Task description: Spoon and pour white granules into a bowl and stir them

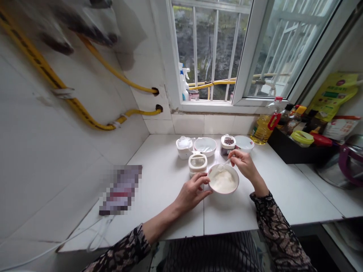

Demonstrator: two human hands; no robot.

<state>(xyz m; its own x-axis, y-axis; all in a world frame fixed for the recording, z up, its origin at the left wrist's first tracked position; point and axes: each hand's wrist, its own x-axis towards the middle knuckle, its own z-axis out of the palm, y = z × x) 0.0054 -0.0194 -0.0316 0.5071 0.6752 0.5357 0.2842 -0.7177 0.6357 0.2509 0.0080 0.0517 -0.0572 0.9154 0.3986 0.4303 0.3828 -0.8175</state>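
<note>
My right hand [242, 163] pinches the handle of a small white spoon [224, 165], whose end dips into the bowl. The bowl [211, 184] is round and white with a pinkish rim, and a cream-white, flour-like powder [225, 180] fills much of it. With fingers and thumb curved against the bowl's left rim, my left hand [195, 189] steadies it on the counter. Just behind the bowl stands a square container with a clear-topped lid [197, 161]; its lower part is partly hidden by my hand and the bowl.
Farther back on the white tiled counter [170, 215] stand a white jar [184, 148], two white bowls [208, 149] [244, 143] and a jar with dark contents [227, 144]. An oil bottle [262, 126] and a black condiment box [297, 151] are right. A blurred-out object [121, 190] lies left.
</note>
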